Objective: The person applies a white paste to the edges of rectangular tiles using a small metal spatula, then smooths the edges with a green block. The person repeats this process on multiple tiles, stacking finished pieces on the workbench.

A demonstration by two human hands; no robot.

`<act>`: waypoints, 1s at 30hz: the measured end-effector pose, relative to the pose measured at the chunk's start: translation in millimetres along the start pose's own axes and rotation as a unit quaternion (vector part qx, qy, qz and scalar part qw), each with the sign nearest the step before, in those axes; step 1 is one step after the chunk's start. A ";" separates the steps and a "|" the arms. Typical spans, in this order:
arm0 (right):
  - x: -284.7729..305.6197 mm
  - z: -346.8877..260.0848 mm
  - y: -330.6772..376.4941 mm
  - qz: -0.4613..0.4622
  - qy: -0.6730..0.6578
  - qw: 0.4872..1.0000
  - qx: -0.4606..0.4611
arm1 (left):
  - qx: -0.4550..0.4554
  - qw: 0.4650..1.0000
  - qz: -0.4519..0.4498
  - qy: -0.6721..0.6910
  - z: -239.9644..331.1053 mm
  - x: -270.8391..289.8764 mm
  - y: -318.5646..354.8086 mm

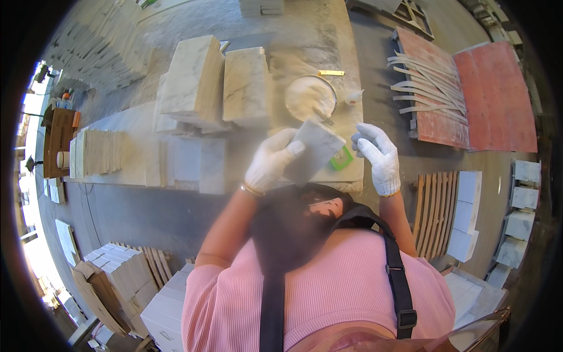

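Note:
My left hand (271, 159), in a white knit glove, grips a grey-white marble tile (316, 148) by its left side, thumb over the face. The tile is tilted above the front edge of the worktable. To its right, my right hand (378, 157), gloved too, is raised with fingers curled toward the thumb; a small thin thing seems to be at the fingertips, too small to name. Just beyond the tile sits a round tub (335, 97) of white paste or powder with a dark tool in it. A bright green item (341, 158) lies partly behind the tile.
Tall stacks of marble tiles (190, 79) stand on the table left of the tub, with another tile row (97, 154) farther left. A small white bottle (353, 97) and a yellow strip (332, 73) lie near the tub. Rightward, white strips rest on red boards (495, 97).

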State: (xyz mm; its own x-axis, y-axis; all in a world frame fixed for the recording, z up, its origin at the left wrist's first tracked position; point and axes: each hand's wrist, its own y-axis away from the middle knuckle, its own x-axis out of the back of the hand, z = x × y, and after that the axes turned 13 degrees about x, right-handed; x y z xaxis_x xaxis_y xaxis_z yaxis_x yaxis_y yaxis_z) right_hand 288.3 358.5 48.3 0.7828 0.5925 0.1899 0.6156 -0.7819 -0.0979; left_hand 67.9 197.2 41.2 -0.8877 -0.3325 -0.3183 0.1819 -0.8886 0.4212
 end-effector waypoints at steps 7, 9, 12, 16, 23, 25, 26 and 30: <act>-7.0 43.0 14.1 -0.084 0.343 0.928 0.115 | 0.041 0.999 -0.005 -0.028 4.3 -3.3 -6.8; -16.1 51.5 17.4 -0.113 0.443 0.876 0.153 | 0.032 0.998 0.002 -0.048 4.1 -5.9 -7.6; -30.5 62.0 20.9 -0.150 0.509 0.840 0.113 | 0.049 0.996 -0.014 -0.067 4.8 -7.6 -13.6; -29.7 77.4 27.5 -0.121 0.474 0.872 0.026 | 0.066 0.988 -0.017 -0.141 -0.6 -12.1 -29.0; 35.9 97.9 57.3 0.089 0.149 0.984 -0.046 | 0.022 0.913 -0.066 -0.402 -30.5 -31.7 -86.6; 50.7 102.0 67.5 0.161 -0.063 0.982 -0.077 | -0.007 0.869 -0.093 -0.487 -41.8 -44.2 -107.2; 56.1 105.1 71.2 0.171 -0.109 0.976 -0.073 | -0.008 0.844 -0.106 -0.525 -47.8 -52.0 -116.7; 65.3 122.3 78.7 0.222 -0.195 0.952 -0.085 | -0.020 0.796 -0.108 -0.595 -69.4 -83.4 -144.9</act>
State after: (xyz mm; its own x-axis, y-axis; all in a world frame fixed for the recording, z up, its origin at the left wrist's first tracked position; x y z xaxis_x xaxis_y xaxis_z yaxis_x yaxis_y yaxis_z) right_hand 399.0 359.4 -66.5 0.9566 0.1981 -0.2136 0.2194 -0.9723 0.0811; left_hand 144.9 331.8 -52.2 -0.6672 0.3424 0.6616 -0.0365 -0.9021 0.4301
